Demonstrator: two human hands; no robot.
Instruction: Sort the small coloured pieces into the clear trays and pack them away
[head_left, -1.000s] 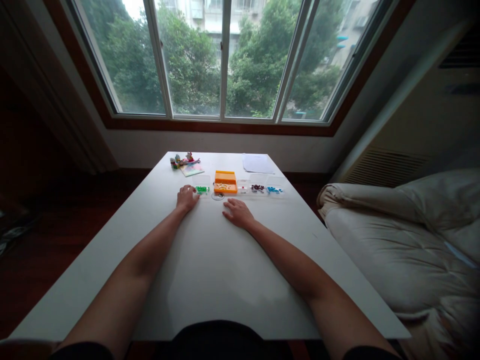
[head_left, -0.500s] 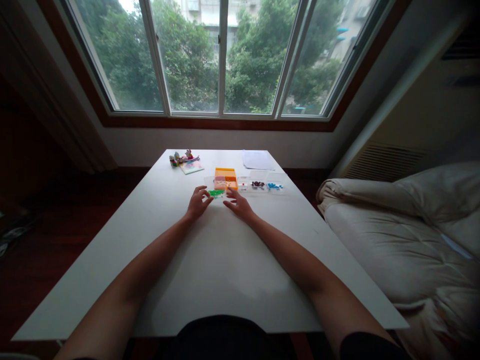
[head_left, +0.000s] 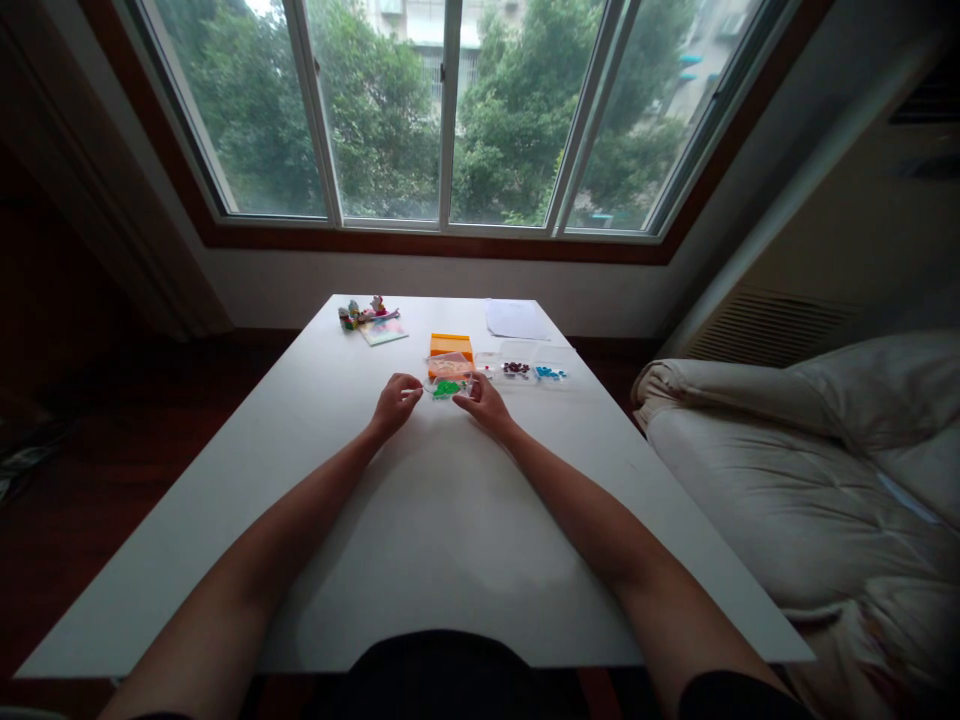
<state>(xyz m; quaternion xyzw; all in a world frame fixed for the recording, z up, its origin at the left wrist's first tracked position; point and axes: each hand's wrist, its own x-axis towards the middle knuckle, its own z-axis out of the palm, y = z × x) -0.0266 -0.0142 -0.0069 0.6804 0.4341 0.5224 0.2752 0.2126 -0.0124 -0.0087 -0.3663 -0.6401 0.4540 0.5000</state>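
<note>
A small clear plastic box (head_left: 460,379) with green pieces (head_left: 447,388) in it is in front of me, slightly tilted. My right hand (head_left: 487,407) grips its right side between thumb and fingers. Just left of the box, my left hand (head_left: 395,404) has thumb and fingertips pinched together. Whether anything tiny is between them I cannot make out. Right behind the box, an orange case (head_left: 451,347) stands with its lid raised, partly hidden by the clear plastic.
To the right sit clear boxes with dark brown pieces (head_left: 516,369) and blue pieces (head_left: 551,373). White paper (head_left: 516,320) lies at the back right. Small colourful figures (head_left: 367,315) and a pale card (head_left: 384,332) are at the back left of the white table (head_left: 450,520).
The box with green pieces has shifted right and tilted, and my right hand has closed on its side. My left hand's fingers have come together in a pinch.
</note>
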